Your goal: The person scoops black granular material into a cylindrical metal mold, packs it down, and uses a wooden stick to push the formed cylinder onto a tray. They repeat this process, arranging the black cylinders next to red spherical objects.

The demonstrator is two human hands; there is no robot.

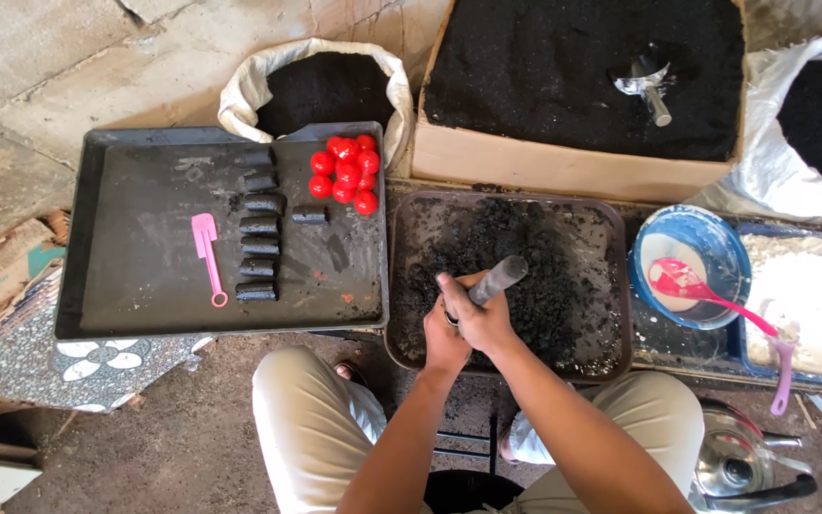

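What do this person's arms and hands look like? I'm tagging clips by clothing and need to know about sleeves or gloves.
Both forearms are bare, with no sleeves in view. The left hand and right hand wear no gloves, and no watch shows.

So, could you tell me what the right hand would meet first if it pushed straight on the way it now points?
Probably the black crumbly mix in the dark tray. The right hand grips a grey tube, angled up and to the right over that mix; how high it sits above it is unclear.
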